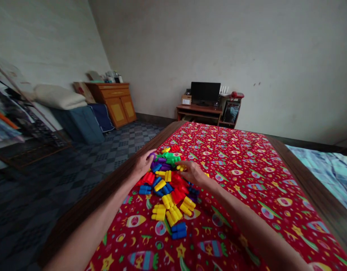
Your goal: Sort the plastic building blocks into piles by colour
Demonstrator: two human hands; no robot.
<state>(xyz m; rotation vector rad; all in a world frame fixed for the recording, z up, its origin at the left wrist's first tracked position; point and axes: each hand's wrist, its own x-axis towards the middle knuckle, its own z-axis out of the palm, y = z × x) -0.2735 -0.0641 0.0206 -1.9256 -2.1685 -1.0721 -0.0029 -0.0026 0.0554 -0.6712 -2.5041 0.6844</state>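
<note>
A heap of plastic building blocks in red, yellow, blue, green and purple lies on a red patterned cloth [235, 150]. At its far left edge my left hand [142, 165] has thumb and finger closed about a purple block [152, 155]. My right hand [193, 172] comes in from the right, fingers curled round a yellow block [181, 167] beside the green blocks [171, 158]. Red blocks [179, 186] lie below that hand. Nearer me are several yellow blocks [173, 215] and a blue block [179, 230].
The cloth covers a surface with dark wooden edges [105, 188]. Farther off stand a desk with a monitor [205, 92] and a wooden cabinet [119, 105]. Clothes hang on a rack [18, 101] at left. A blue checked cloth [325, 169] lies at right.
</note>
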